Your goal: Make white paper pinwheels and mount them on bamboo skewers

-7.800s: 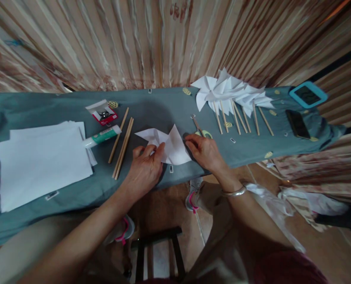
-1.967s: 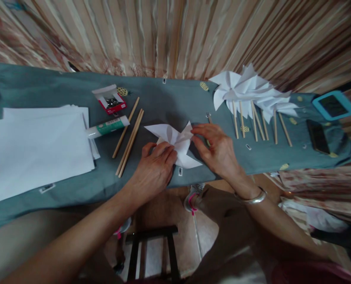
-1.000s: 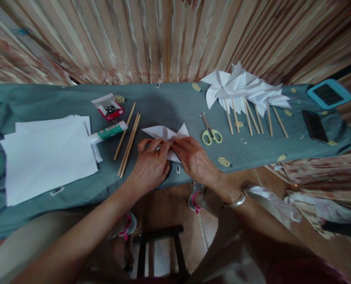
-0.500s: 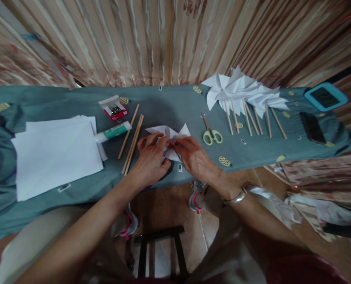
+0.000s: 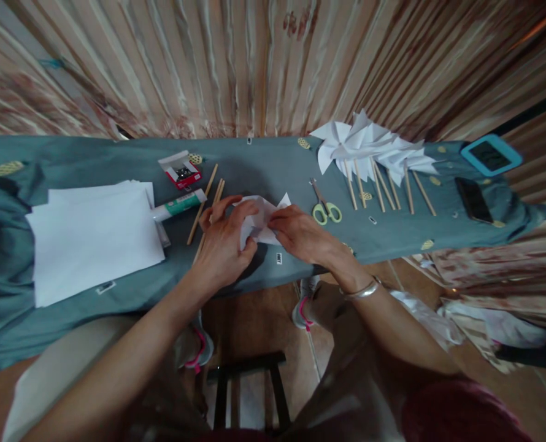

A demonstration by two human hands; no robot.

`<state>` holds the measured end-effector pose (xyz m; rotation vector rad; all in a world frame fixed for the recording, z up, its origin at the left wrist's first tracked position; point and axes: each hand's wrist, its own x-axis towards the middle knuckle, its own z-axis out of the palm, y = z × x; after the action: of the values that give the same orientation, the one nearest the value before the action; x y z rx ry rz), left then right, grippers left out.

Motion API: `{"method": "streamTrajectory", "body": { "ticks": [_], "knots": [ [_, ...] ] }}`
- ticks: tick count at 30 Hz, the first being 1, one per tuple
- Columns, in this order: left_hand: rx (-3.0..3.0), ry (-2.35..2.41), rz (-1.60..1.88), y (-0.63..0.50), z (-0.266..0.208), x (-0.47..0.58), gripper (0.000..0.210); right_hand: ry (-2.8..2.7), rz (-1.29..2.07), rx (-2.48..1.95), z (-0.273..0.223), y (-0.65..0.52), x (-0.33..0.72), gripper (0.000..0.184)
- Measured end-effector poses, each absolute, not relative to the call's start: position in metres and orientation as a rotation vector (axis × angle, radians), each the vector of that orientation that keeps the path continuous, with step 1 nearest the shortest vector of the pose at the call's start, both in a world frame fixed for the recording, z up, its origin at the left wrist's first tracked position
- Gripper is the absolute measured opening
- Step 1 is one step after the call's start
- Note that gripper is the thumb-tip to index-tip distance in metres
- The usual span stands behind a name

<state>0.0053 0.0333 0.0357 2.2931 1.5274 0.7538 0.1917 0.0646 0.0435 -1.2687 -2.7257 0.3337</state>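
Set in dim light, probably in a home, with draped curtains [image 5: 236,67] behind a pineapple-print tablecloth [image 5: 273,162] and a tiled floor [image 5: 254,319] below.

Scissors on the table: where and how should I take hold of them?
Probably by the pale green handles, coming from your own side: they face you, while the blades point away. The right hand, now on the white paper, is the closer one.

white paper [image 5: 261,220] — curled, folded, one corner pointed — between both hands [image 5: 222,242] [image 5: 305,236]
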Motion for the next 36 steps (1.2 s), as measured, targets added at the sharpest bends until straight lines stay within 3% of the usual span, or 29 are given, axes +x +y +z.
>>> {"method": "streamTrajectory", "body": {
  "ticks": [8, 12, 27, 36],
  "knots": [
    [2.212, 1.587, 0.841, 0.031, 0.045, -0.004, 0.054, -2.877, 0.038, -1.494, 0.053, 0.055, 0.162, 0.038],
    [2.212, 1.569, 0.857, 0.027, 0.044, -0.008, 0.057, -2.866, -0.122, -1.517, 0.050, 0.046, 0.151, 0.034],
    [2.155, 1.595, 0.914, 0.020, 0.041, -0.021, 0.057, -2.884, -0.236, -1.498, 0.040, 0.037, 0.146, 0.025],
    [2.029, 1.659, 1.036, 0.021, 0.041, -0.027, 0.044, -2.844, -0.262, -1.533, 0.032, 0.044, 0.142, 0.028]
  ]
}}
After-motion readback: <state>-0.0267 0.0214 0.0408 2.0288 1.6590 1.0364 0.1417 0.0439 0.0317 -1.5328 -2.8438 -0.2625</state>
